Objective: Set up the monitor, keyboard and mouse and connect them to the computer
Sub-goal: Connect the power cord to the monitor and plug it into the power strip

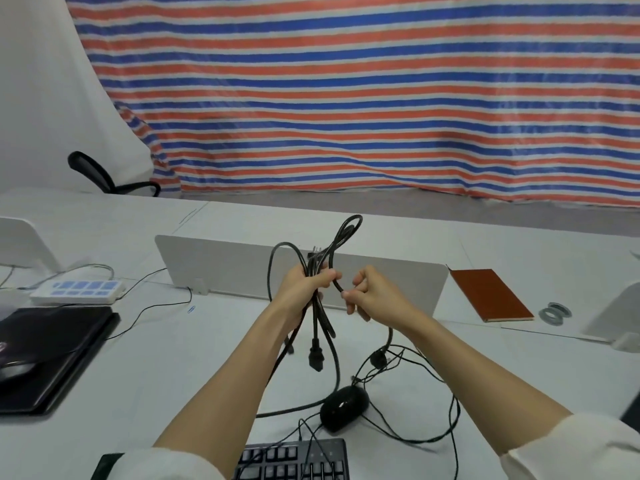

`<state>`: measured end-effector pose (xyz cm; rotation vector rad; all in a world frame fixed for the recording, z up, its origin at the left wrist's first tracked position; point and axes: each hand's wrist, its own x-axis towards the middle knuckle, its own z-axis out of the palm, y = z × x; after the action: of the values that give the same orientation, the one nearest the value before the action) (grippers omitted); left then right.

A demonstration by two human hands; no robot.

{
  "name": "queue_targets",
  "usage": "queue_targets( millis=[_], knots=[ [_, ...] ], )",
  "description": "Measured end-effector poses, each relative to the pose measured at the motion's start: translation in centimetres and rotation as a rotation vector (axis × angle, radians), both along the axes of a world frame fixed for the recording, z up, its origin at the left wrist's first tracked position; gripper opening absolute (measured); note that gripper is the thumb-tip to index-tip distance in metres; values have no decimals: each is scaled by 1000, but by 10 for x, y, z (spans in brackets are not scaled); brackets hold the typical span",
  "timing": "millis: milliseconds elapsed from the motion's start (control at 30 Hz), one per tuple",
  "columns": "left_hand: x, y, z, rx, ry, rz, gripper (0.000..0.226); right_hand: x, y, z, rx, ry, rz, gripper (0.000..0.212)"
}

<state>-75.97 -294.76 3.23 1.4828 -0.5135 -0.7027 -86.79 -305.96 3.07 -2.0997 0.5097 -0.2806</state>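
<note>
My left hand (pixel 304 289) grips a bundle of thick black power cable (pixel 330 251) held up above the desk, its loops rising over the hand and a plug end (pixel 317 356) dangling below. My right hand (pixel 370 294) pinches one strand of the same cable just to the right. A black mouse (pixel 343 407) lies on the white desk below, with thin cords tangled around it. The black keyboard (pixel 294 460) shows at the bottom edge. No monitor is in view.
A white divider panel (pixel 235 265) stands across the desk behind my hands. At left lie a white power strip (pixel 78 291), a black laptop (pixel 52 355) and a second mouse (pixel 15 372). A brown notebook (pixel 490 294) and tape rolls (pixel 554 313) sit at right.
</note>
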Motion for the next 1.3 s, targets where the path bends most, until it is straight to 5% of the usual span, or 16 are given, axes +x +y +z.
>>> queue_targets(
  millis=[100, 300, 500, 667, 800, 900, 1100, 1300],
  knots=[
    [-6, -9, 3, -22, -12, 48, 5, -8, 1, -3, 128, -23, 12, 14],
    [17, -11, 13, -349, 402, 223, 19, -43, -23, -38, 101, 183, 93, 14],
    [17, -4, -1, -278, 467, 201, 18, -41, -37, -41, -318, 111, -251, 21],
    [20, -1, -3, -292, 441, 182, 19, -43, -39, -38, -74, 243, -97, 30],
    [16, 0, -5, -221, 358, 178, 15, -41, -42, -36, -577, 490, -53, 19],
    [8, -1, -9, -183, 342, 171, 15, -40, -44, -38, -847, 396, -207, 21],
    [4, -2, -6, -248, 315, 104, 8, -43, -43, -38, -506, -140, -338, 18],
    [11, -26, 44, -203, -17, 42, 15, -57, -45, -30, -275, -13, -219, 27]
  ],
)
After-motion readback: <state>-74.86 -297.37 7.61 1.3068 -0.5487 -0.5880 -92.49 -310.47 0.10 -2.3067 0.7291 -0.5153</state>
